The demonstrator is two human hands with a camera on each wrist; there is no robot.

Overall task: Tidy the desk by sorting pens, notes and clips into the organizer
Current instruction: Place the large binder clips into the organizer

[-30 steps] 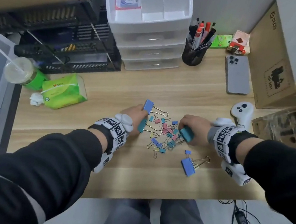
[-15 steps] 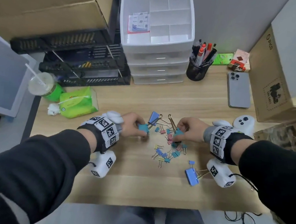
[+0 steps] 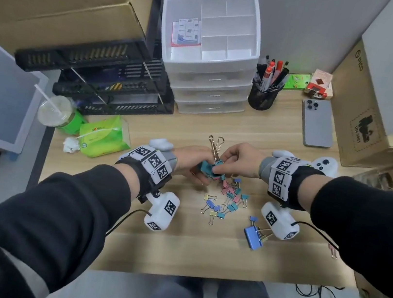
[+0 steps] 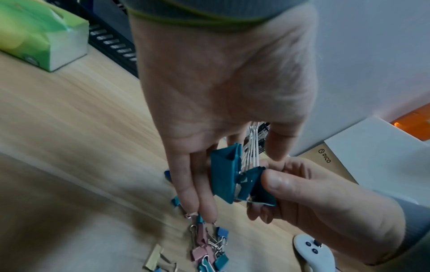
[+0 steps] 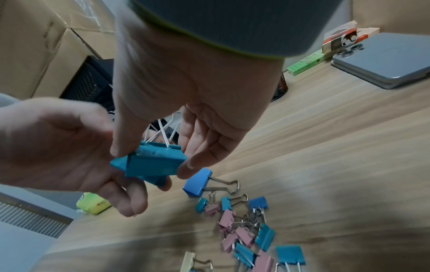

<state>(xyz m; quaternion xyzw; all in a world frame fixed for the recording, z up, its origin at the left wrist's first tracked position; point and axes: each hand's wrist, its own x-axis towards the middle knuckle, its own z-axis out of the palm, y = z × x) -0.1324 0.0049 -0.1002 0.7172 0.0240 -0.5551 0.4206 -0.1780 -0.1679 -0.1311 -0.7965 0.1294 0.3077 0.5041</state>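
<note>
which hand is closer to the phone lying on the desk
Right. The right hand pinches teal binder clips at desk centre, on the phone's side; the left hand holds them from the far side.

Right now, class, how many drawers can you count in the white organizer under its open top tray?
3, stacked in the white organizer: the top drawer, the middle drawer directly beneath it, and the bottom drawer lowest. None appears hidden.
</note>
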